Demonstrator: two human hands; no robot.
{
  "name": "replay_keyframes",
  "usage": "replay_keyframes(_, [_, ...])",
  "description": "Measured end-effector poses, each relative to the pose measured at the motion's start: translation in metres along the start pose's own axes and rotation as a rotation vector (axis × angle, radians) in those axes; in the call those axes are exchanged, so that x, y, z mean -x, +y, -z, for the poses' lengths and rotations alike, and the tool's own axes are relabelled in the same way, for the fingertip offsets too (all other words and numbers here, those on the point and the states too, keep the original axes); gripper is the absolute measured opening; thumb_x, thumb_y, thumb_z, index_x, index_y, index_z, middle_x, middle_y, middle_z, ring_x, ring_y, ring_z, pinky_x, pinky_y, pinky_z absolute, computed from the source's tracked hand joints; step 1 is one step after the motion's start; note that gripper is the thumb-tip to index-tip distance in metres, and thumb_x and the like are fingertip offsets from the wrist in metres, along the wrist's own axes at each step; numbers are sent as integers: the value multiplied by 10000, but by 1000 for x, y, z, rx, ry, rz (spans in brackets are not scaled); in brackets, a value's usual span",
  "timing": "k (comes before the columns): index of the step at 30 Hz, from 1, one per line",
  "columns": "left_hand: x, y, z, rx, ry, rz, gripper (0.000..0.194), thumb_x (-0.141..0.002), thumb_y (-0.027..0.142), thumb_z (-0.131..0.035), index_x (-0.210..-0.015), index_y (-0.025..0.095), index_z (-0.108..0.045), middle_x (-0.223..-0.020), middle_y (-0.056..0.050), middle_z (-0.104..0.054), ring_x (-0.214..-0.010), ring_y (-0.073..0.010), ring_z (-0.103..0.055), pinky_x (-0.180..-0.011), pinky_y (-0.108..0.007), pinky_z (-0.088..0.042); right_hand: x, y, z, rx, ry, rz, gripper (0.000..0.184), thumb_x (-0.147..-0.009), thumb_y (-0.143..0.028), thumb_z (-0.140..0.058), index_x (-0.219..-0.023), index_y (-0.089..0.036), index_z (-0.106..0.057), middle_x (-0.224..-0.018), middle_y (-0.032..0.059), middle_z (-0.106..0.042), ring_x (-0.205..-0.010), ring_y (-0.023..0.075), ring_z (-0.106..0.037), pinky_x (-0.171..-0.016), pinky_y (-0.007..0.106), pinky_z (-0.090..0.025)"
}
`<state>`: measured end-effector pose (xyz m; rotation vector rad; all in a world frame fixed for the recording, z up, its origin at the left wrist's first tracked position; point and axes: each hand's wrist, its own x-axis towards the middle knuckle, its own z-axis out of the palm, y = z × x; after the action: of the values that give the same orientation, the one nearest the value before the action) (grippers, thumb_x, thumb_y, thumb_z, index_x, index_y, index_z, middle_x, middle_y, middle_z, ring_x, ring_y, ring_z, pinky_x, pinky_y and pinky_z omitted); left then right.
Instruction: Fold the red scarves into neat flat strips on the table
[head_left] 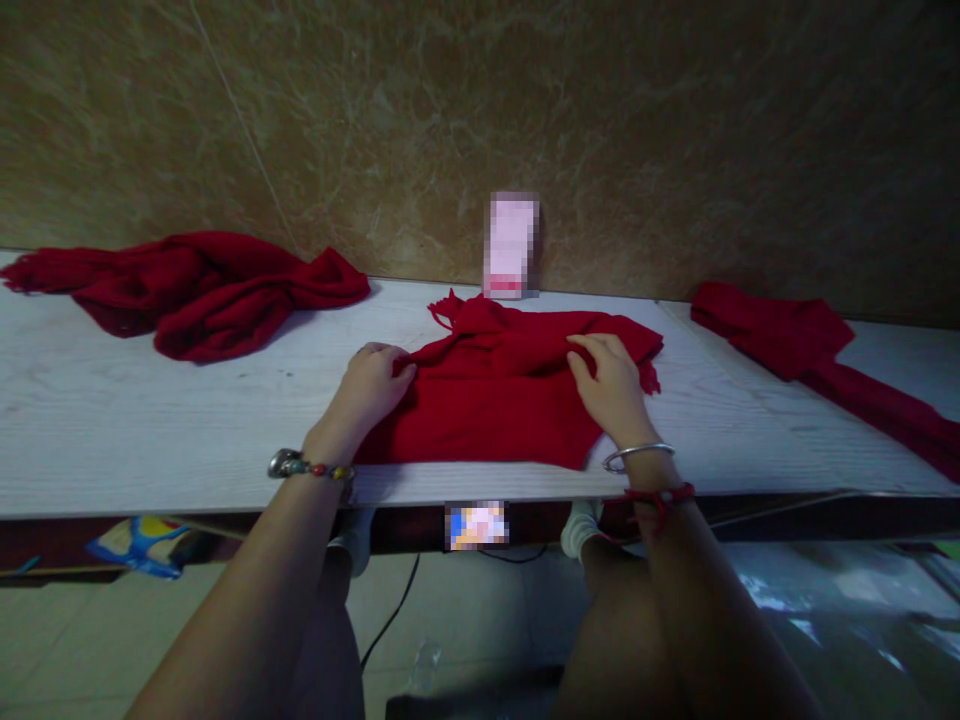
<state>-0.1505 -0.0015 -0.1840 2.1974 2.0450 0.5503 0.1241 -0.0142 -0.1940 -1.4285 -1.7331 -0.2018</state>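
Observation:
A red scarf (480, 420) with fringed ends lies partly folded in front of me on the white wood-grain surface. My left hand (375, 385) is closed on its left edge, the thumb over the cloth and the other fingers partly hidden. On the right, my right hand (611, 385) pinches a raised fold of the same scarf between thumb and fingers. Fringe shows at the scarf's far left corner and along its right side, beyond my right hand.
Another crumpled red scarf (225, 290) lies at the left, and a red cloth (787, 340) at the right. A blurred pink-white object (511, 245) stands against the brown marbled wall (375, 130). Below the front edge are a blue-and-yellow packet (142, 545) and a black cable (394, 615).

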Motion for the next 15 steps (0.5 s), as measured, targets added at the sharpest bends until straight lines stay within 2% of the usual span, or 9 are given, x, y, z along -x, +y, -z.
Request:
replay_keyframes(3, [-1, 11, 0, 6, -27, 9, 297, -811, 188, -488, -1018, 128, -692, -1068, -117, -676, -1013, -238, -615, -926, -325, -465, -4, -6, -5, -18, -10, 4, 245, -809, -156, -487, -955, -178, -682, -954, 103, -669, -910, 232, -617, -878, 428, -473])
replay_keyframes(8, [0, 22, 4, -48, -67, 32, 338, -856, 177, -468, -1142, 116, -638, -1105, -131, -669, -1003, -235, -626, -888, -315, -478, -8, -16, -3, -29, -7, -3, 174, -807, -153, -525, -881, -180, -681, -886, 85, -689, -852, 230, -630, -832, 409, -477])
replay_keyframes(11, [0, 23, 1, -121, -102, 12, 331, -867, 165, -432, -1108, 116, -653, -1060, -144, -685, -992, -253, -632, -851, -334, -488, -7, -21, 0, -35, 3, 20, 147, -824, -177, -531, -852, -188, -675, -853, 73, -690, -828, 226, -630, -801, 394, -479])
replay_keyframes(15, [-2, 22, -3, -107, -58, -3, 308, -875, 177, -425, -1046, 146, -680, -1046, -132, -697, -990, -261, -636, -843, -354, -487, -4, -25, 2, -51, 29, 29, 162, -835, -184, -525, -915, -189, -665, -867, 70, -691, -829, 221, -630, -794, 391, -478])
